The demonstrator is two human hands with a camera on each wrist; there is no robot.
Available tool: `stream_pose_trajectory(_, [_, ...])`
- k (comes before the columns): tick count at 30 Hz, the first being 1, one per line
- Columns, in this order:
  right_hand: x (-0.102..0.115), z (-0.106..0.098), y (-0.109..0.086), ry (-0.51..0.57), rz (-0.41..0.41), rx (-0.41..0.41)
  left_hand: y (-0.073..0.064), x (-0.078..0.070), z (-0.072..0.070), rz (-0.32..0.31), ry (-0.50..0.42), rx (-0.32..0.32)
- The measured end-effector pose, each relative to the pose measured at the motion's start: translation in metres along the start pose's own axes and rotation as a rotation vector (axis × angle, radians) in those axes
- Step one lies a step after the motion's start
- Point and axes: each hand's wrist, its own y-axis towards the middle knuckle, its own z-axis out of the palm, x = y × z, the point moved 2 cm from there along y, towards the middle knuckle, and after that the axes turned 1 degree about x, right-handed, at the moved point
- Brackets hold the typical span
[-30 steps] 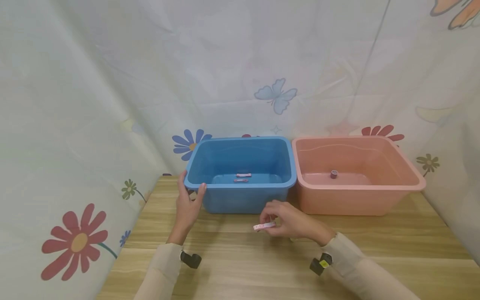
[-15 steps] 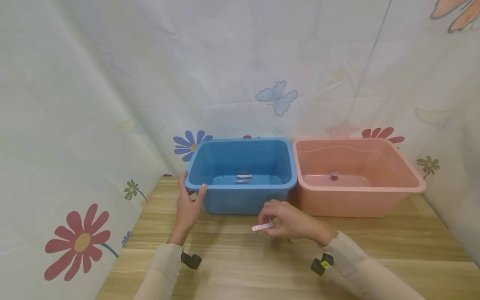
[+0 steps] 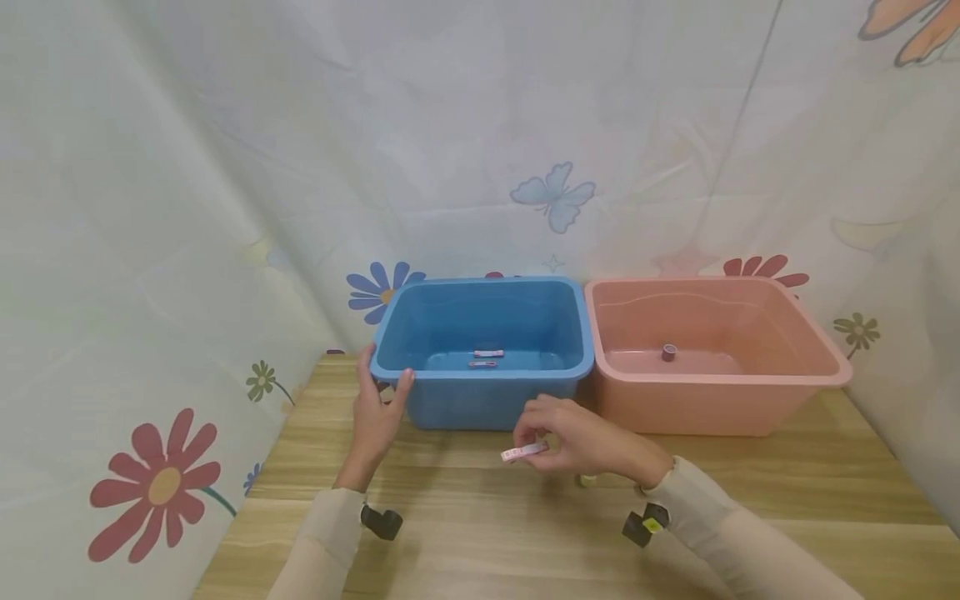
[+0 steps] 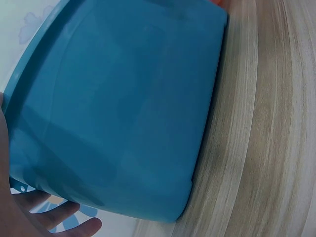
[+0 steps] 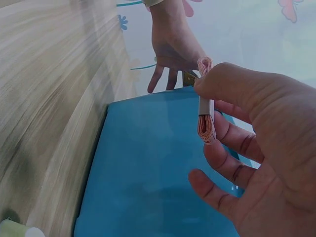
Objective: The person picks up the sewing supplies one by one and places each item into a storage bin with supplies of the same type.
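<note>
My left hand (image 3: 377, 417) holds the front left corner of the blue tub (image 3: 491, 404), thumb on the front and fingers along the left side under the rim. My right hand (image 3: 577, 437) pinches a folded pink-and-white tape measure (image 3: 523, 452) in front of the tub, above the table. A paper band wraps the tape measure (image 5: 206, 106), and a brass-coloured end tab sticks out by the thumb. Inside the blue tub lie two small folded strips (image 3: 488, 353) much like it.
Right of the blue tub, against its side, stands a pink tub (image 3: 712, 404) with a small purplish spool-like cylinder (image 3: 669, 352) in it. A pale green spool (image 5: 19, 229) lies on the wooden table (image 3: 465, 533) below my right hand. A patterned curtain hangs behind.
My right hand has shifted slightly left with the tape measure, and more of the pale green spool shows below it. My left hand stays at the tub's corner.
</note>
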Motion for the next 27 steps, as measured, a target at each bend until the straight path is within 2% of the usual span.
stream_pose_trajectory(27, [0.012, -0.019, 0.008, -0.057, -0.040, 0.017, 0.000, 0.001, 0.000, 0.019, -0.004, 0.003])
